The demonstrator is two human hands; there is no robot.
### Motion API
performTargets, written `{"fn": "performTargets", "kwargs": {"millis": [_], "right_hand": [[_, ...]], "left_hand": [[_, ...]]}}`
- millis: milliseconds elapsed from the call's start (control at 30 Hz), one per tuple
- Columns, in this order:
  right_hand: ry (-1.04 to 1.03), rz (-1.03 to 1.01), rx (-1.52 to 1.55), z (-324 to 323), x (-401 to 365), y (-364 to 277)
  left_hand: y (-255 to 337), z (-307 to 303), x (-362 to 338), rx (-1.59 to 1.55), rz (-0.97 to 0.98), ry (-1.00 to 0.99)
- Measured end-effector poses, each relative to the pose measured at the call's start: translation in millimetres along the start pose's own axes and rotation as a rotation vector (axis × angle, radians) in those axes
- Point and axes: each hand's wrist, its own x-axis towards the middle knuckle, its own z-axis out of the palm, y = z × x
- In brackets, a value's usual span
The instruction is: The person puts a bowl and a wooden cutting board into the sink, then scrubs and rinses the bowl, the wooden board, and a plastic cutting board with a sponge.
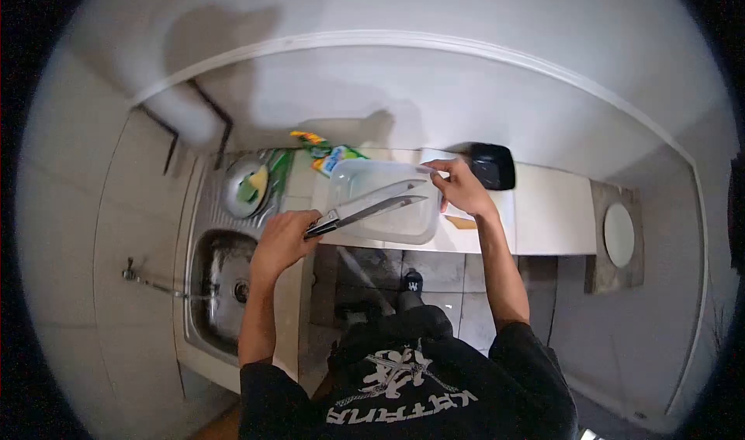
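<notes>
My left hand (282, 240) grips the dark handles of two kitchen knives (371, 202), their blades pointing right over a clear plastic container (384, 199). The container stands on the white counter (551, 211). My right hand (462, 187) rests on the container's right rim, fingers curled over its far corner. A black square dish (493, 165) sits just behind my right hand.
A steel sink (221, 285) with a wall tap (147, 279) lies at the left. On its drainboard a metal plate holds a yellow-green sponge (254, 184). Colourful packets (330, 154) lie behind the container. A round white plate (618, 234) sits at the far right.
</notes>
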Motion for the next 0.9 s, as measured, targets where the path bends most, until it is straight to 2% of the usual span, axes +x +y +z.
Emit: {"fn": "performTargets", "kwargs": {"millis": [100, 167, 200, 300, 433, 467, 633, 700, 767, 833, 900], "right_hand": [[0.155, 0.004, 0.045, -40.7, -35.5, 37.2], [0.239, 0.087, 0.095, -70.6, -69.1, 40.3], [0.300, 0.104, 0.071, -82.0, -85.9, 49.7], [0.457, 0.179, 0.046, -117.5, -138.3, 65.1], [0.702, 0.333, 0.060, -158.8, -194.3, 107.6], [0.718, 0.319, -0.010, -171.9, -206.3, 118.3], [0.827, 0.388, 0.065, -207.2, -254.8, 183.6], [0.973, 0.425, 0.210, -211.8, -267.1, 210.0], [0.981, 0.442, 0.199, -208.5, -274.2, 233.9], [1.090, 0.480, 0.279, -200.5, -275.5, 253.2], [1.112, 0.480, 0.266, -189.6, -272.0, 269.5]], "left_hand": [[43.5, 12.3, 43.4, -0.083, 0.148, -0.046], [75.3, 21.9, 77.1, -0.006, 0.199, -0.190], [90.3, 26.7, 90.5, -0.063, 0.226, -0.247], [138.5, 48.5, 128.0, -0.090, 0.367, -0.289], [191.4, 108.4, 179.2, -0.171, 0.641, -0.309], [204.7, 122.9, 190.6, -0.163, 0.710, -0.309], [267.9, 194.5, 230.4, -0.156, 0.849, -0.404], [285.6, 219.8, 244.0, -0.149, 0.887, -0.413], [296.8, 247.5, 260.3, -0.089, 1.001, -0.273], [303.9, 267.1, 277.4, -0.063, 1.006, -0.223], [304.4, 283.6, 296.3, 0.034, 1.110, -0.010]]}}
